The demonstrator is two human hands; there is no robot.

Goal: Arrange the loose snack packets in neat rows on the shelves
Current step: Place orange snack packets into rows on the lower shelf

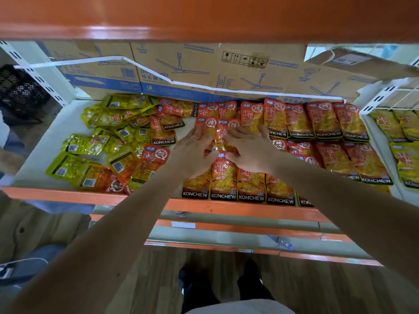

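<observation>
Left hand point(192, 152) open: fingers straight and close together, palm down on the middle red packets point(223, 132), ring point(194, 138) on one finger. Right hand point(249, 150) open too, fingers spread and flat on the same packets, fingertips reaching the next column to the right. Neither hand grips anything. Thumbs are close together over the stack; can't tell if they touch

Shelf point(40, 143): white deck with an orange front lip. On the right half, rowed red packets point(317, 123) lie face up in overlapping columns, KONCHEW print toward the front. The front row point(238, 186) sits right at the lip, partly under both forearms. The middle red packets are just left of those rows, near the centre of the shelf

On the left half, yellow packets point(99, 132) lie in a loose heap, tilted every way, several face down with barcodes showing. Stray red packets point(163, 134) are mixed in at the heap's right edge, between the heap and the hands

Cardboard boxes point(204, 69) with ceiling-fan drawings stand along the back of the shelf, with a white strap point(113, 60) sagging across them. Neighbouring shelf point(371, 123) at far right holds more yellow packs in rows. Black crate point(18, 87) at far left, beyond the upright
</observation>
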